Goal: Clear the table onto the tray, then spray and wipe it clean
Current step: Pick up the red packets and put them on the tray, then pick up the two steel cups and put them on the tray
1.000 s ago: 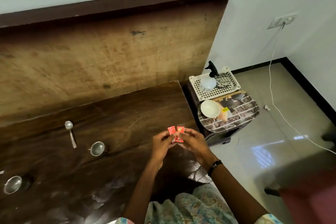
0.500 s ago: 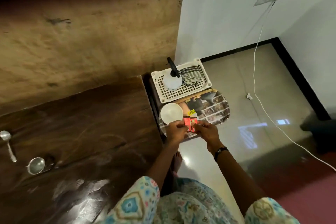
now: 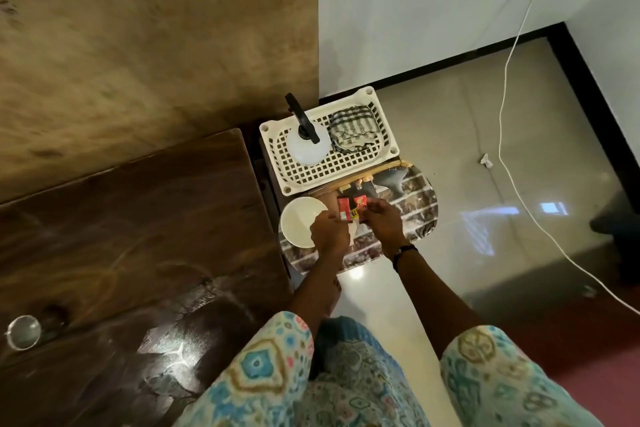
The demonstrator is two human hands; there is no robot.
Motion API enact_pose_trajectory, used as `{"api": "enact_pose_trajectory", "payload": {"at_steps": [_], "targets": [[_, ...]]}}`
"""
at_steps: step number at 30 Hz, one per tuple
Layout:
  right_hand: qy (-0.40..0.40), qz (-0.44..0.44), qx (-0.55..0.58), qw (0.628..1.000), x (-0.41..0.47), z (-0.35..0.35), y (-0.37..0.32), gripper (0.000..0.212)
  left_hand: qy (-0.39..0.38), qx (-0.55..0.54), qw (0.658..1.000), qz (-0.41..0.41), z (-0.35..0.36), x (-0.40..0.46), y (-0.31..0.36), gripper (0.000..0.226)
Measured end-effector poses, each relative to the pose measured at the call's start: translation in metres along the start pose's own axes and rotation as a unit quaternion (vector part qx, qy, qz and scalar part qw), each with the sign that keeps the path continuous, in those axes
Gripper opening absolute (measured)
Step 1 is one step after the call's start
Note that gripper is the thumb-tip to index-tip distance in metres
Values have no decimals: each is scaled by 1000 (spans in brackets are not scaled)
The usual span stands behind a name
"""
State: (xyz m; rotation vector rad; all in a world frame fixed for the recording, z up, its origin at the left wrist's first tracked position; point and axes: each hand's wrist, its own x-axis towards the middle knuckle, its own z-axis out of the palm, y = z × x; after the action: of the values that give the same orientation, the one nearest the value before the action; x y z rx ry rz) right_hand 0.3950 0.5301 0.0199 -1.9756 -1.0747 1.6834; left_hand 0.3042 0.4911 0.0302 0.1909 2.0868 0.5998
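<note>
Both hands are over the patterned tray (image 3: 420,208), which rests on a low stand right of the dark wooden table (image 3: 138,236). My left hand (image 3: 329,234) and my right hand (image 3: 382,222) together pinch small red packets (image 3: 351,210) just above the tray surface. A white bowl (image 3: 299,225) sits on the tray's left part, partly hidden by my left hand. Behind the tray, a white plastic basket (image 3: 346,166) holds a spray bottle (image 3: 306,140) with a black trigger and a folded checked cloth (image 3: 353,128). A small steel cup (image 3: 23,336) stands on the table at far left.
A tall wooden panel (image 3: 156,45) rises behind the table. A white cable (image 3: 505,114) trails from the wall across the tiled floor (image 3: 485,253) on the right. Something dark (image 3: 620,218) sits at the right edge of the floor.
I turned from the table to the tray, and both hands carried the red packets from above the table edge down onto the tray. The spoon and a second cup have left the view.
</note>
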Motion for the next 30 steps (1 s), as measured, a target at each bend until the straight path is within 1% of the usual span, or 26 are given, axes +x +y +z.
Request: {"api": "enact_pose_trajectory", "payload": {"at_steps": [3, 5, 7, 10, 12, 14, 16, 20, 23, 26, 30], "targets": [[9, 22, -18, 1000, 3, -1, 13, 12, -9, 0, 1000, 0, -9, -9, 0, 19], [22, 27, -21, 999, 2, -1, 14, 12, -23, -22, 1000, -2, -14, -14, -3, 19], [29, 19, -10, 999, 0, 0, 5, 21, -31, -35, 999, 4, -17, -17, -4, 20], [18, 19, 10, 1000, -1, 3, -7, 30, -46, -54, 997, 11, -22, -18, -7, 21], [27, 16, -43, 999, 0, 4, -5, 32, -63, -56, 996, 17, -25, -17, -11, 21], [46, 15, -94, 994, -7, 3, 1, 28, -73, -54, 996, 20, -33, -19, -15, 20], [63, 14, -85, 994, -23, 5, 6, 26, -74, -43, 996, 34, -44, -25, -15, 22], [22, -26, -40, 999, -65, 23, 9, 15, -81, -73, 992, 59, -76, -34, -26, 16], [-31, -31, 7, 999, -99, 49, 3, 11, -87, -100, 989, 65, -107, -35, -41, 13], [-65, -52, -14, 996, -131, 82, 0, 12, -105, -124, 983, 83, -149, -43, -56, 11], [-116, -117, -56, 985, -197, 143, 5, 21, -93, -170, 976, 96, -230, -56, -103, 14]]}}
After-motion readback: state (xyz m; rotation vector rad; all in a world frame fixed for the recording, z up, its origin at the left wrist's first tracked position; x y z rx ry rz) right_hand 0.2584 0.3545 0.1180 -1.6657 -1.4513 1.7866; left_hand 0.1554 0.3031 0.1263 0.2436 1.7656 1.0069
